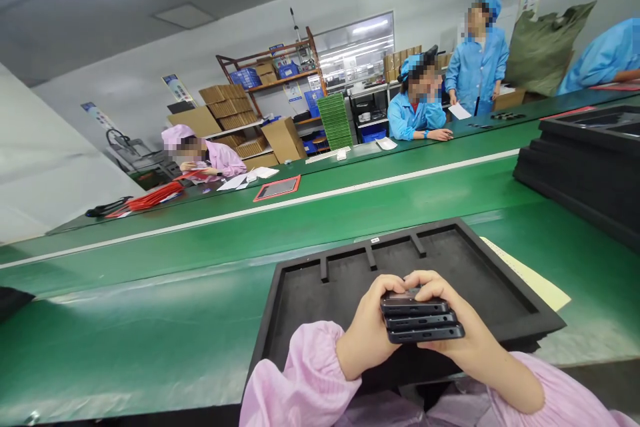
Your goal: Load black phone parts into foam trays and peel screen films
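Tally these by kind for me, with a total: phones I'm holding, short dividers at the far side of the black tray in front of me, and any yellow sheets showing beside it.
Phones: 3
Short dividers: 3
Yellow sheet: 1
Total: 7

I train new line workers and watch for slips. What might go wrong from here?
The three phone-like devices sit slightly staggered, so one might slip from between the left hand and the right hand.
They are stacked with no padding visible between them, so their surfaces may scratch.
If dropped, one could strike the black tray below.
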`<action>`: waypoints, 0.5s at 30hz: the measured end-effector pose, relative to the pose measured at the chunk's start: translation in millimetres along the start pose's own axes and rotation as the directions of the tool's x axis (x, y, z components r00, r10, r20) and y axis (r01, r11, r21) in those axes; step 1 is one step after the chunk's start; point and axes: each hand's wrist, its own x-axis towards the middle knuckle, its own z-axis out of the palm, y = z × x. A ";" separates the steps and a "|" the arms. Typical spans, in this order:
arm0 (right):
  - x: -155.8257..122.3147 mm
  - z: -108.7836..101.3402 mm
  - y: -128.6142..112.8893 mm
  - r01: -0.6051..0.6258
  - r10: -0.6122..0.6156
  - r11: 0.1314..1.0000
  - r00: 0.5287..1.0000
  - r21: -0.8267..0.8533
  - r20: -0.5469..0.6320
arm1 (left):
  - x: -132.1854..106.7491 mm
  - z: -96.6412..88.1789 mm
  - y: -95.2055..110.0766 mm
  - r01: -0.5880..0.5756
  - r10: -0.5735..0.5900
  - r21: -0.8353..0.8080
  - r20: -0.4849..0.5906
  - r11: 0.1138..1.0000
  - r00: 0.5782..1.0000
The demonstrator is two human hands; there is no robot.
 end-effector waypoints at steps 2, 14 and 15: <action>-0.7 -0.3 0.0 -0.010 0.010 1.000 1.000 -0.011 0.004 | -0.5 0.3 0.5 -0.003 0.003 0.009 0.000 1.000 1.000; 9.2 -0.1 3.7 -0.028 0.028 0.999 1.000 0.017 -0.012 | 6.8 -3.9 2.1 0.066 -0.065 -0.014 0.029 0.998 0.997; 9.8 0.4 4.0 -0.028 0.028 0.999 0.999 0.021 -0.018 | 7.2 -4.3 1.1 0.064 -0.063 -0.016 0.033 0.998 0.997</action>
